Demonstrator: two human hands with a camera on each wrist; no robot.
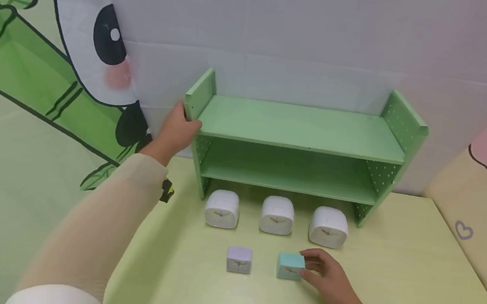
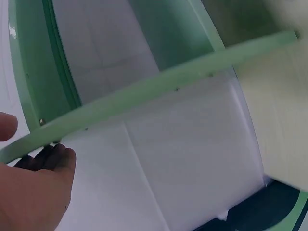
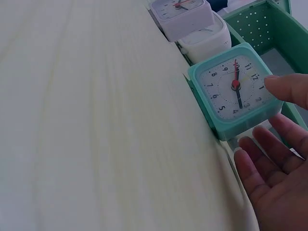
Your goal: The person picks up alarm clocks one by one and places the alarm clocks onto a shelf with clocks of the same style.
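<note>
My left hand (image 1: 177,133) grips the front edge of the left side panel of a green two-tier shelf (image 1: 303,128). The left wrist view shows the thumb on one side of that panel (image 2: 159,86) and curled fingers on the other. My right hand (image 1: 329,279) pinches the right edge of a small teal alarm clock (image 1: 290,266) between thumb and index finger. In the right wrist view its dial (image 3: 236,86) shows, and the other fingers (image 3: 262,163) spread loosely below. A lilac alarm clock (image 1: 239,260) stands to the left of the teal one.
White alarm clocks stand in a row before the shelf: left (image 1: 222,208), middle (image 1: 277,215) and right (image 1: 328,227). All rest on a pale wooden table (image 1: 413,266). Behind hangs a printed backdrop (image 1: 307,36) with a panda and bamboo.
</note>
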